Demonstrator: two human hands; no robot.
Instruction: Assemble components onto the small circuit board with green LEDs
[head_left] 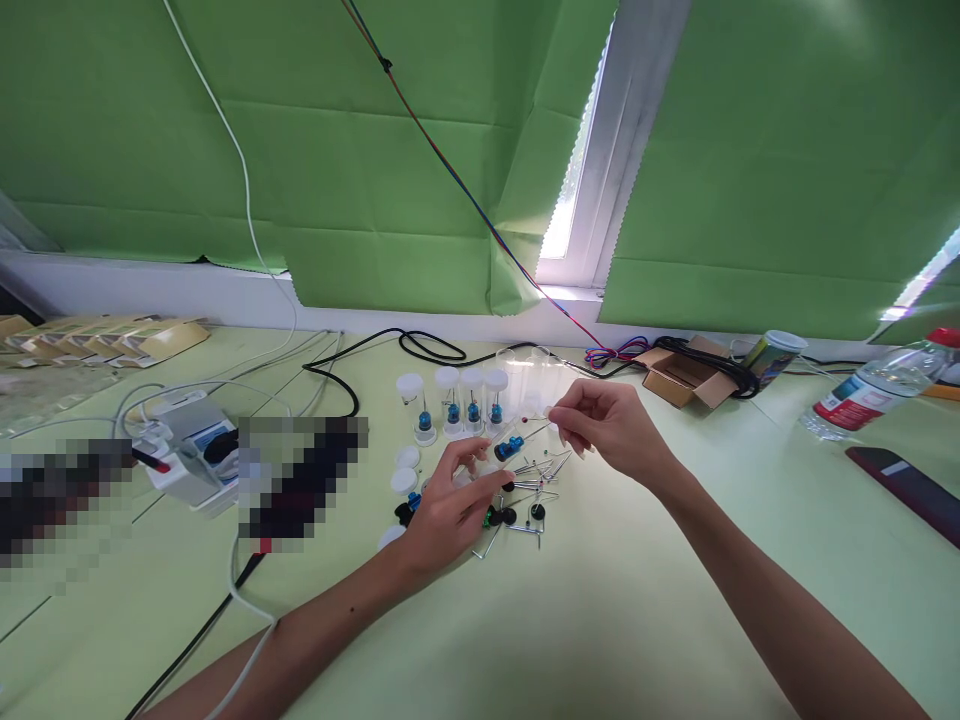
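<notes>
Between the arms (750, 565) on the near side, bare tabletop (600, 620) gives passage, and again from the right hand (611, 430) across to the phone (907, 495) and bottle (859, 395). Ahead of the left hand (454, 510), upright tubes (472, 400) block the way, a cable (386, 332) behind them; metal rods (525, 529) crowd its right side.

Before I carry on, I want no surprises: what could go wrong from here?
The right hand pinches a thin rod with a blue piece at its end; the rod might slip and drop among the loose metal parts nearby. The left hand could knock over the upright clear tubes just beyond it.
</notes>
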